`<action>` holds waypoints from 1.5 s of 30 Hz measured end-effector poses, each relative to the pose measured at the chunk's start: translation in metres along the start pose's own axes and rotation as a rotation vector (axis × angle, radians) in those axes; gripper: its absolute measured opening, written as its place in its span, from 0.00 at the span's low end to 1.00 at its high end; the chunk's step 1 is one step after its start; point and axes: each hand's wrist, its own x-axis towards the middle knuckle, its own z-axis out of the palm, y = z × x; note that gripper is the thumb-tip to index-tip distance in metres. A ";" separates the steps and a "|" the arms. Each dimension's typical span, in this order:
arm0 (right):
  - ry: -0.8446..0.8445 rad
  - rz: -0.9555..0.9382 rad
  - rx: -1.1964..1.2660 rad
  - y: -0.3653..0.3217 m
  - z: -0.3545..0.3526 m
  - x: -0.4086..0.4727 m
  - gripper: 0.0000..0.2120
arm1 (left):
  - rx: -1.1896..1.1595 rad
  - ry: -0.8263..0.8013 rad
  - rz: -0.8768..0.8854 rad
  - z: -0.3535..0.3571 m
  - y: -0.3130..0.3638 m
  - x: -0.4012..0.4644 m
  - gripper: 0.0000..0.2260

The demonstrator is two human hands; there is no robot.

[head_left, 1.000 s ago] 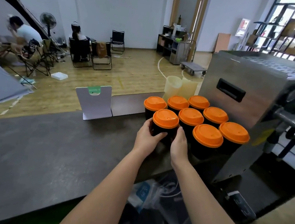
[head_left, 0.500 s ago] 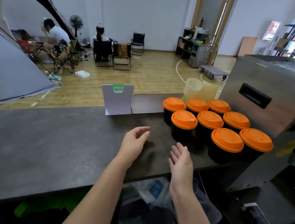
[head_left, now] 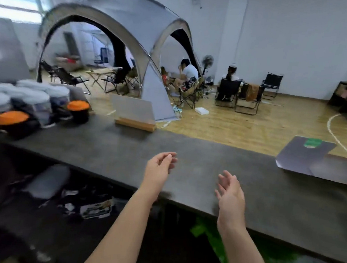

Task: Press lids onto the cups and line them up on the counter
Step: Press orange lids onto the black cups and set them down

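Both hands hover empty over the near edge of the dark grey counter (head_left: 114, 147). My left hand (head_left: 158, 169) has relaxed, slightly curled fingers and holds nothing. My right hand (head_left: 229, 191) is held with straight fingers, palm turned left. At the far left of the counter stand two black cups with orange lids, one nearer (head_left: 12, 118) and one further back (head_left: 78, 106). Around them sit several blurred jars with pale lids (head_left: 35, 98). The finished group of orange-lidded cups is out of view.
A white card in a wooden stand (head_left: 135, 115) is on the counter's far edge. A grey card with a green tab (head_left: 304, 155) lies at the right. Beyond the counter are a tent, folding chairs and seated people. Bags lie under the counter.
My hands let go of a lidded cup and pulled back. The view swung left, so the cup group and the steel machine left the frame and other cups at the far left appeared.
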 end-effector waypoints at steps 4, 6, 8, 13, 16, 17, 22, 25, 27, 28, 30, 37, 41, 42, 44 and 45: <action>-0.105 0.043 -0.063 0.039 0.119 -0.025 0.19 | 0.011 0.154 -0.055 -0.147 -0.012 0.015 0.11; -0.150 0.052 -0.072 0.054 0.168 -0.033 0.18 | 0.017 0.240 -0.086 -0.213 -0.020 0.023 0.12; -0.182 0.046 -0.079 0.066 0.209 -0.039 0.18 | 0.028 0.305 -0.116 -0.266 -0.026 0.031 0.12; -0.269 0.042 -0.113 0.086 0.288 -0.040 0.18 | -0.012 0.354 -0.151 -0.341 -0.034 0.058 0.13; -0.274 0.038 -0.123 0.092 0.327 -0.026 0.19 | -0.043 0.353 -0.144 -0.364 -0.039 0.087 0.13; -0.268 0.049 -0.109 0.095 0.340 -0.020 0.19 | -0.051 0.344 -0.142 -0.369 -0.041 0.099 0.13; -0.223 0.041 -0.059 0.110 0.410 0.022 0.19 | -0.073 0.315 -0.138 -0.392 -0.043 0.167 0.13; -0.217 0.082 -0.047 0.112 0.455 0.048 0.19 | -0.089 0.307 -0.169 -0.405 -0.042 0.216 0.10; -0.222 0.098 -0.054 0.113 0.485 0.065 0.19 | -0.094 0.290 -0.176 -0.410 -0.043 0.247 0.12; -0.225 0.101 -0.058 0.113 0.500 0.073 0.19 | -0.098 0.284 -0.174 -0.413 -0.043 0.261 0.15; -0.230 0.107 -0.071 0.116 0.530 0.091 0.19 | -0.098 0.265 -0.175 -0.417 -0.047 0.291 0.18; -0.226 0.069 -0.157 0.145 0.606 0.149 0.24 | -0.154 0.244 -0.196 -0.408 -0.055 0.356 0.24; -0.271 0.058 -0.062 0.149 0.617 0.156 0.17 | -0.162 0.173 -0.211 -0.397 -0.050 0.373 0.25; -0.248 0.041 -0.095 0.148 0.616 0.152 0.16 | -0.153 0.145 -0.216 -0.397 -0.050 0.373 0.25; -0.182 -0.005 -0.200 0.143 0.611 0.137 0.17 | -0.082 0.120 -0.211 -0.398 -0.049 0.364 0.24; -0.154 -0.031 -0.229 0.142 0.606 0.130 0.17 | -0.046 0.111 -0.201 -0.399 -0.047 0.356 0.23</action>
